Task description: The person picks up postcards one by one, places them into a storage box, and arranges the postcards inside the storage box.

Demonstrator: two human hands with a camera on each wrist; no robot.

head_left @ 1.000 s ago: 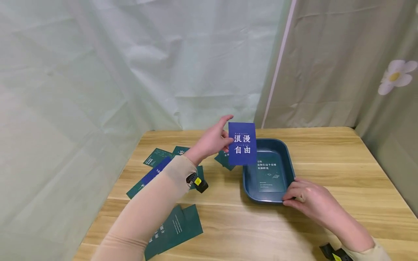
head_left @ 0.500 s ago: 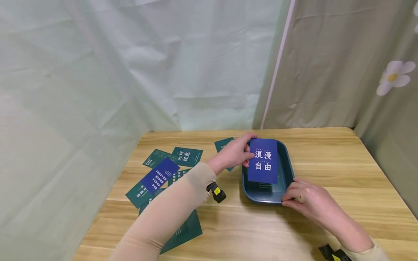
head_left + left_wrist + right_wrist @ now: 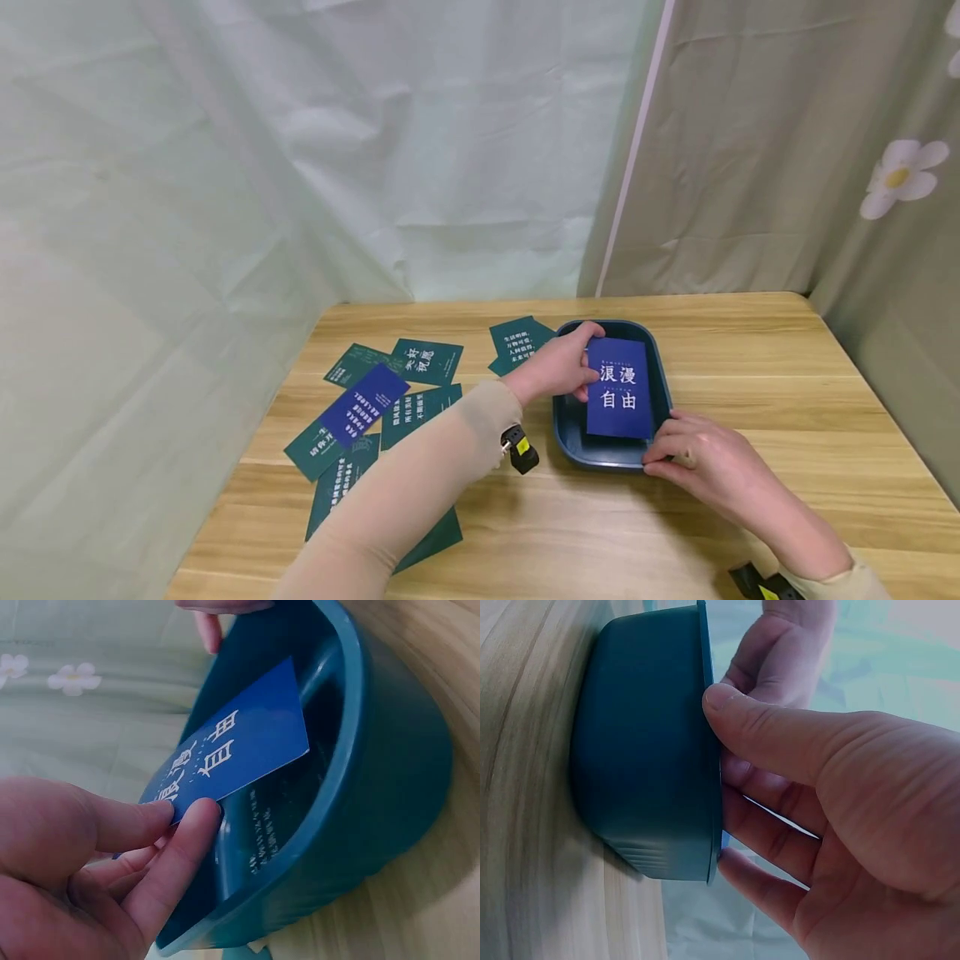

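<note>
My left hand point(image 3: 557, 364) pinches a blue card point(image 3: 618, 388) with white characters by its left edge, thumb on the printed face. The card sits within the outline of a dark blue-green tray point(image 3: 600, 457). In the left wrist view the card point(image 3: 251, 739) slants over the tray's interior, and a dark green card point(image 3: 259, 832) with white print shows beneath it on the tray floor. My right hand point(image 3: 705, 457) grips the tray's near right corner. In the right wrist view its thumb point(image 3: 739, 712) lies on the rim and its fingers reach inside.
Several green cards lie spread on the left of the wooden table point(image 3: 780, 392), with another blue card point(image 3: 365, 405) on top of some. Green cards point(image 3: 517, 340) also lie just left of the tray. A pale curtain point(image 3: 450, 150) hangs behind the table.
My left hand has carried the blue card rightward and down from beside the tray to inside its outline. The right hand keeps its grip on the tray corner.
</note>
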